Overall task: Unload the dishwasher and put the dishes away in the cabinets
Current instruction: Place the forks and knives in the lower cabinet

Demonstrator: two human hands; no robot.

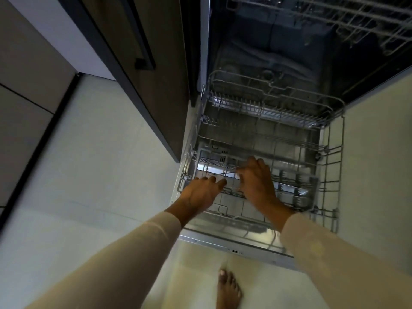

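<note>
The right grip [256,184] is pinching a thin utensil [223,173] to lift it off the lower rack [332,157], while the left grip [200,192] is hovering slack-fingered, likely to receive it.

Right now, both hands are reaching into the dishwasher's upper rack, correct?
No. The head view shows the left hand and right hand reaching into the lower rack, pulled out over the open door; the upper rack sits above them.

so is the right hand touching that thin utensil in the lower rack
Touching. The head view shows the thin utensil running straight into the fingertips of the right hand, which pinch its end.
</note>
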